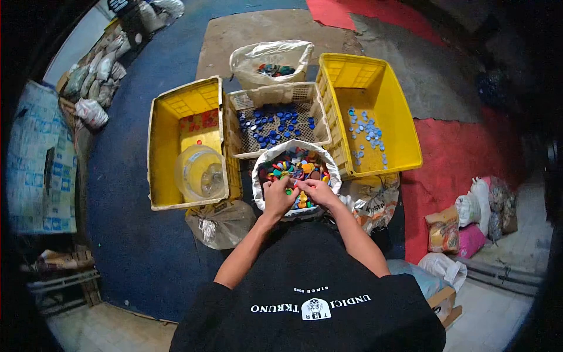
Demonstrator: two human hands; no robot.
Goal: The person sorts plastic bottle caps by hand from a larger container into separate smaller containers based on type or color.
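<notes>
A white sack [261, 170] full of mixed coloured bottle caps [293, 166] stands open right in front of me. My left hand [277, 196] and my right hand [315, 190] are both down in the caps at the near side of the sack, fingers curled among them. Whether either hand grips a cap I cannot tell. Behind the sack a white mesh crate [275, 97] holds dark blue caps [275, 124]. To its right a yellow crate [404, 126] holds light blue caps [366, 132]. A yellow crate [157, 146] at the left holds red caps [199, 121] and a clear plastic jug [200, 173].
A clear bag [246, 58] with dark caps sits behind the mesh crate on a brown mat. A grey sack [220, 223] lies at my left and a printed sack [375, 199] at my right. Filled bags [469, 220] are stacked at the right, on red and blue floor covering.
</notes>
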